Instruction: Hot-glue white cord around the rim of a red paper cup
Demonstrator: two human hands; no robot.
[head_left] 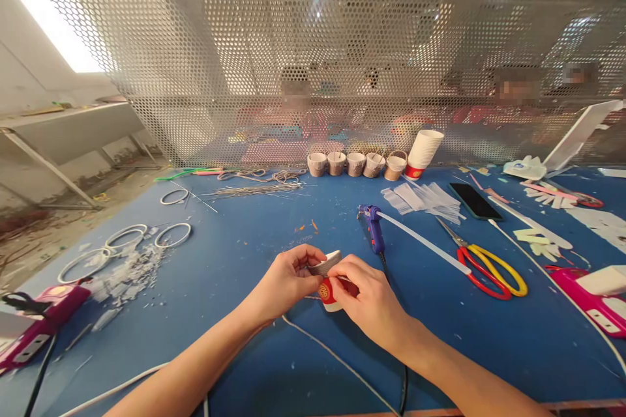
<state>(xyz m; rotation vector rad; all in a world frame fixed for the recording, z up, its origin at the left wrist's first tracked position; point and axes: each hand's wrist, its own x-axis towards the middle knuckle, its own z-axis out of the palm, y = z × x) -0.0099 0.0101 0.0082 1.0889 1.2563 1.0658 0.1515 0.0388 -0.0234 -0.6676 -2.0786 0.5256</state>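
Observation:
Between my hands is a small red and white paper cup (331, 300), tilted, with greyish cord wrapped around one end. My left hand (288, 277) grips it from the left, thumb and fingers at the wrapped part. From the right, my right hand (364, 287) pinches the cup and cord, its fingertips partly hiding them. A thin cord (337, 358) trails over the blue table towards the front edge. Just beyond my right hand stands a purple glue gun (374, 229) with a long white glue stick in its back.
Several cord-wrapped cups (355, 164) line the back beside a stack of paper cups (426, 148). Scissors (482, 267), a phone (475, 201) and a pink power strip (594, 300) lie right. White rings (126, 236) and scraps lie left. A perforated metal screen (195, 78) closes the back.

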